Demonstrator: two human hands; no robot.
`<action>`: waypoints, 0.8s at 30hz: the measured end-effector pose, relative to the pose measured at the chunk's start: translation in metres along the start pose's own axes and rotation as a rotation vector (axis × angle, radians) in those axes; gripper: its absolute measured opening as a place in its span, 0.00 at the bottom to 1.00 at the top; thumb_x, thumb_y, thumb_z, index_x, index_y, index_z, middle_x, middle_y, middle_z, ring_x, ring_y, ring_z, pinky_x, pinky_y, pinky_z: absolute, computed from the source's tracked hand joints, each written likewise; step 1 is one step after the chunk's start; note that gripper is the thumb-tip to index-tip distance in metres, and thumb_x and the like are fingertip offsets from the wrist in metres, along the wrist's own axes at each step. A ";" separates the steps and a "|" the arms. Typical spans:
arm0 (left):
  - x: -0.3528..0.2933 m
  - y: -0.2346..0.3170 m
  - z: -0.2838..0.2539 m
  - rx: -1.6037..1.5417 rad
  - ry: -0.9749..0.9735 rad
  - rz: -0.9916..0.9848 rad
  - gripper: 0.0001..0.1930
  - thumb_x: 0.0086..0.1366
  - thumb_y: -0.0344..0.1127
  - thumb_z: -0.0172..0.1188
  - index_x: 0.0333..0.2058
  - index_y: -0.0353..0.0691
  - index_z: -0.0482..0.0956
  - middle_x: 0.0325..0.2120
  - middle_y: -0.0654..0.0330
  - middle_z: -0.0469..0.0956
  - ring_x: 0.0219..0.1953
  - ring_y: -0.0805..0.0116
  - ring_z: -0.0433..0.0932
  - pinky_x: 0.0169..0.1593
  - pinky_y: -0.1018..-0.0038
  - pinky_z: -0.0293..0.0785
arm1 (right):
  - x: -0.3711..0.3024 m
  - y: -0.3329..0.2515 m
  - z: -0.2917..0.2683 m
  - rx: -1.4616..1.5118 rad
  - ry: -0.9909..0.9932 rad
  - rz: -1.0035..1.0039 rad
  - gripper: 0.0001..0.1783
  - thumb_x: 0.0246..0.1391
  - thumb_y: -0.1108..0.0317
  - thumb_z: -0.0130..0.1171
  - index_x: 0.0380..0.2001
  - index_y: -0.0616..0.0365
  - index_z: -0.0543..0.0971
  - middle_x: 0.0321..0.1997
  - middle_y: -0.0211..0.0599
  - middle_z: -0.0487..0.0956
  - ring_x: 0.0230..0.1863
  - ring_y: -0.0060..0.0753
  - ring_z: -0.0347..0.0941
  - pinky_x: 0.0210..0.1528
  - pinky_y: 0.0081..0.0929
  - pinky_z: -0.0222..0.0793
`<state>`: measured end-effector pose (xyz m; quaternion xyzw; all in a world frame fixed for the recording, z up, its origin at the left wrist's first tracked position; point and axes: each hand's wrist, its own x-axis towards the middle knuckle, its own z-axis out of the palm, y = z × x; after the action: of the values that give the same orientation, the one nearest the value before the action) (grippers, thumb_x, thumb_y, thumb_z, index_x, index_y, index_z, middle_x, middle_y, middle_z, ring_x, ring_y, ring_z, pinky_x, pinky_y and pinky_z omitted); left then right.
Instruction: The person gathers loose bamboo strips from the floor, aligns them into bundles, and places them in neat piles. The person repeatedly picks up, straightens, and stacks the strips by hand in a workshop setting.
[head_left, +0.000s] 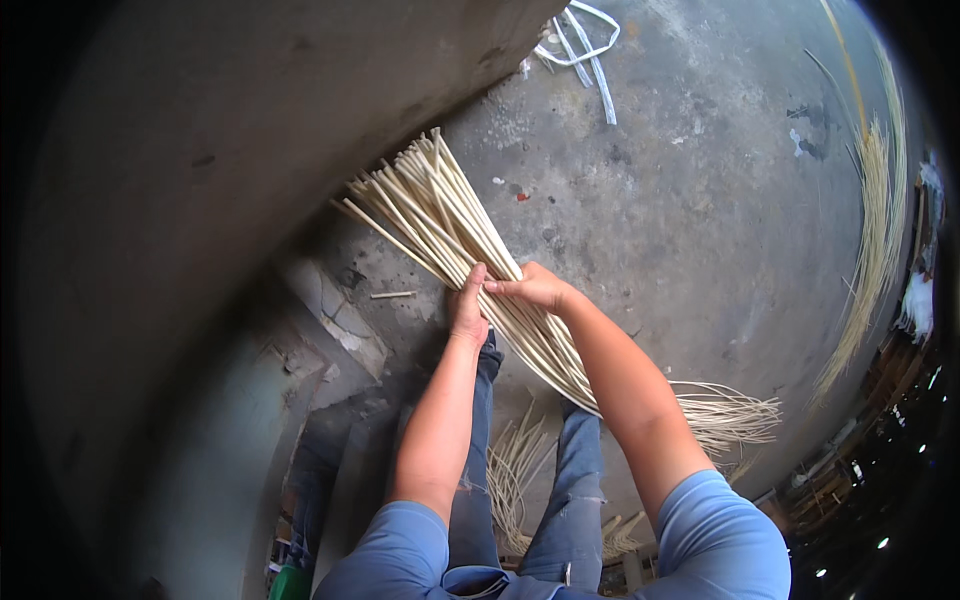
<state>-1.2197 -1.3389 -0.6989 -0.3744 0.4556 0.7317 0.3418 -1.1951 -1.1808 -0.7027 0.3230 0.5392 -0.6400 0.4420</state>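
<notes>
A thick bundle of pale rattan canes (440, 215) lies slantwise before me, its cut ends fanned out at the far left beside the wall. My left hand (468, 310) is closed round the bundle's left side, thumb on top. On the other side my right hand (540, 288) grips the same canes, its thumb pointing toward the left one. The fingers beneath the canes are hidden. Passing under my right forearm, the bundle ends in thin, curving tips (728, 415) at the right.
A grey wall (230, 130) rises on the left. One short cane piece (393, 295) lies on the concrete floor (680, 200). White strapping (590, 55) lies at the far end, and long thin strands (868, 240) along the right. More canes (515, 465) show between my legs.
</notes>
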 end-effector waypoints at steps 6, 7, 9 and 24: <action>-0.099 -0.101 0.009 0.106 0.245 -0.328 0.30 0.58 0.43 0.74 0.54 0.33 0.76 0.49 0.56 0.80 0.49 0.67 0.79 0.53 0.71 0.76 | -0.096 0.121 -0.005 0.209 -0.042 0.388 0.42 0.43 0.45 0.78 0.50 0.71 0.80 0.43 0.48 0.85 0.42 0.39 0.83 0.46 0.35 0.78; -0.119 -0.114 0.012 0.135 0.258 -0.358 0.30 0.58 0.43 0.75 0.54 0.32 0.76 0.50 0.55 0.80 0.50 0.67 0.79 0.53 0.71 0.75 | -0.117 0.136 -0.004 0.285 -0.049 0.392 0.42 0.42 0.46 0.78 0.51 0.71 0.80 0.45 0.48 0.84 0.43 0.39 0.82 0.48 0.35 0.77; -0.147 -0.136 0.020 0.153 0.278 -0.356 0.32 0.57 0.42 0.75 0.56 0.33 0.76 0.52 0.56 0.79 0.51 0.66 0.78 0.55 0.70 0.74 | -0.141 0.159 -0.008 0.251 -0.071 0.491 0.43 0.42 0.46 0.79 0.52 0.71 0.80 0.47 0.48 0.84 0.47 0.41 0.81 0.51 0.37 0.76; 0.062 0.051 0.018 0.023 0.018 -0.099 0.29 0.65 0.47 0.66 0.57 0.35 0.72 0.49 0.54 0.78 0.51 0.62 0.79 0.55 0.67 0.77 | 0.054 -0.047 -0.010 0.247 -0.108 0.222 0.50 0.39 0.32 0.73 0.49 0.72 0.81 0.47 0.57 0.83 0.44 0.49 0.83 0.49 0.42 0.78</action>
<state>-1.2972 -1.3304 -0.7256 -0.3992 0.4480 0.7053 0.3775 -1.2608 -1.1813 -0.7338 0.3977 0.3927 -0.6651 0.4953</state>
